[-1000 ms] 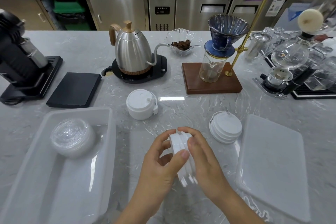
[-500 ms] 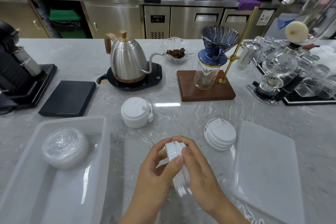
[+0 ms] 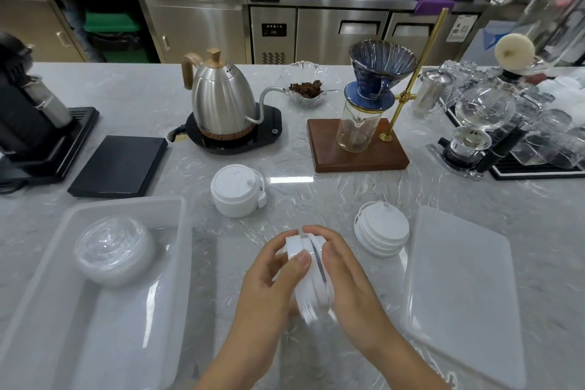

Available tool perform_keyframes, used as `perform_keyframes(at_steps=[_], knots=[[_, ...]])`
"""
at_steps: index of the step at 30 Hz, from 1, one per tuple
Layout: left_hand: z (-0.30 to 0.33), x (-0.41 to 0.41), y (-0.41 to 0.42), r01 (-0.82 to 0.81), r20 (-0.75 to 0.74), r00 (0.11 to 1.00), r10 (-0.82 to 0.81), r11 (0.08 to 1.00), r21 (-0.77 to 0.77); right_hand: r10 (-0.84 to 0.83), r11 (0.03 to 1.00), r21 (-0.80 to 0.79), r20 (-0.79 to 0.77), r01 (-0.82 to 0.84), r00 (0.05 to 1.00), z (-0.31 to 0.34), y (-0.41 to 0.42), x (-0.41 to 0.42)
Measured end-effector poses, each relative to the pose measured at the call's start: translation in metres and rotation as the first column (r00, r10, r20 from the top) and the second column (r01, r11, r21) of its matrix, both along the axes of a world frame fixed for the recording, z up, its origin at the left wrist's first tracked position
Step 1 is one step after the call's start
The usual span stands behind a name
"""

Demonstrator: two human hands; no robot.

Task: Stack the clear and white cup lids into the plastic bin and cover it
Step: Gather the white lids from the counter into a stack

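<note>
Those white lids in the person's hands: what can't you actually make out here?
- Held white lids: count unclear in the head view; left hand and right hand cover both ends.
- Clear lids in the plastic bin: nested, transparent, uncountable.
- Bin's near end: cut off by the bottom edge.
- Bin cover: near right corner blurred.
- Label on the back fridge: too small.

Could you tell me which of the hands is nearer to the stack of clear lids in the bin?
Left. The left hand sits on the side toward the clear lids; the right hand is beyond it, farther right, both gripping white lids.
</note>
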State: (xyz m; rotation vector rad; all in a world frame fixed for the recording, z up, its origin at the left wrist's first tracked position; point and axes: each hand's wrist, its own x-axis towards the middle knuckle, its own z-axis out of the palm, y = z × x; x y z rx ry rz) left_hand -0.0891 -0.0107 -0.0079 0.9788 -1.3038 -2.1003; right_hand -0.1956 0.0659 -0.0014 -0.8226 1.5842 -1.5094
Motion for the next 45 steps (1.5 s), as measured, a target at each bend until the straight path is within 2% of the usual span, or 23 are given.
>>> perform_keyframes(at_steps=[5, 16, 21, 23, 27, 33, 39, 45], knots=[[0.0, 0.002, -0.005, -0.001, 0.012, 1.0, 0.001, 1.0, 0.028, -0.027, 1.0, 0.015, 0.023, 0.027, 0.999, 0.002, -0.001, -0.003], [0.003, 0.004, -0.005, 0.011, 0.015, 1.0, -0.011, 1.0, 0.027, 0.051, 0.998, 0.032, 0.267, -0.062, 0.962, 0.012, -0.004, -0.014], [0.005, 0.007, -0.008, 0.016, -0.008, 1.0, -0.016, 0.997, 0.075, -0.009, 1.0, 0.024, 0.57, -0.006, 0.821, 0.007, -0.002, -0.028], [0.006, 0.006, -0.008, 0.019, -0.012, 1.0, -0.018, 0.997, 0.076, -0.03, 1.0, 0.022, 0.63, 0.021, 0.776, 0.003, -0.002, -0.031], [0.007, 0.004, -0.005, 0.005, -0.008, 1.0, -0.004, 1.0, 0.019, -0.019, 1.0, 0.008, 0.598, 0.018, 0.802, 0.003, -0.001, -0.03], [0.008, -0.002, 0.008, -0.057, 0.016, 0.998, 0.061, 0.981, -0.183, 0.029, 1.0, -0.003, 0.404, -0.03, 0.914, 0.007, -0.004, -0.016], [0.004, 0.001, 0.01, -0.017, 0.025, 0.999, 0.025, 0.955, -0.295, -0.012, 0.999, 0.052, 0.354, -0.007, 0.935, 0.009, -0.006, -0.007], [0.004, 0.001, 0.011, 0.023, 0.051, 0.999, -0.01, 0.969, -0.244, -0.065, 0.992, 0.125, 0.287, 0.03, 0.956, 0.011, -0.01, 0.003]])
